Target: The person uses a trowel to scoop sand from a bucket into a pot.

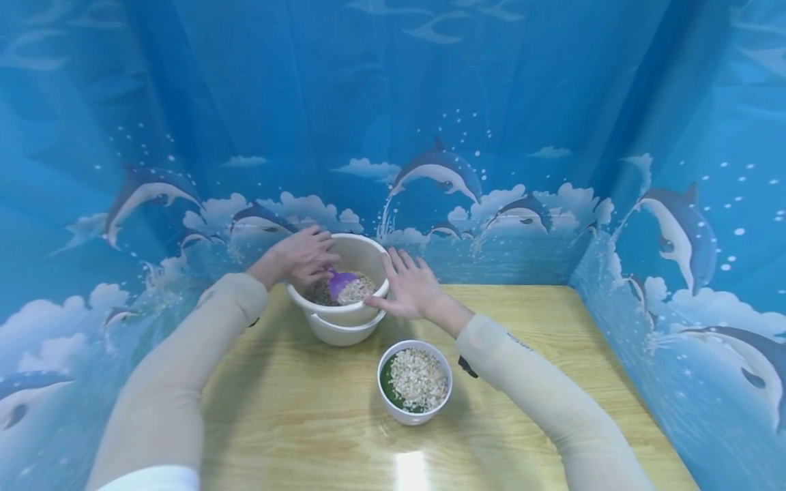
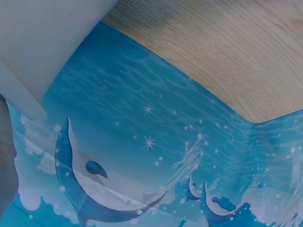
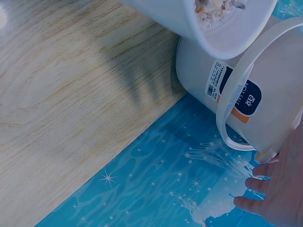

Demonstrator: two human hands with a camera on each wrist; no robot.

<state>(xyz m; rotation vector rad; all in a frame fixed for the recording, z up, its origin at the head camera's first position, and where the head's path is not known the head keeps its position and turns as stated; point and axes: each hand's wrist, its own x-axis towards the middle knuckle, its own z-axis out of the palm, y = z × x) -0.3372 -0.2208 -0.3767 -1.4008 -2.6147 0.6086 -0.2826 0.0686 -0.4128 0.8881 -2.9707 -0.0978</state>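
A white bucket (image 1: 364, 243) stands at the back left of the table with loose, pale and brownish small pieces in its bottom. My left hand (image 1: 306, 256) reaches over its left rim, fingers curled round the handle of a purple scoop (image 1: 341, 281). The scoop's head sits inside the bucket among the pieces. On the bucket's right rim rests my right hand (image 1: 413, 285), fingers straight and spread, thumb over the edge. Only a sliver of the left hand (image 2: 6, 158) shows in the left wrist view. In the right wrist view the right hand (image 3: 284, 189) is beside the bucket (image 3: 199, 71).
Nearer the front stands a white bowl (image 1: 383, 404) of whitish gravel-like pieces, with green showing at its left side. The bucket's handle (image 3: 232, 104) hangs down its side. Blue dolphin-print sheeting (image 1: 491, 123) walls the wooden table (image 1: 295, 409) at the back and sides.
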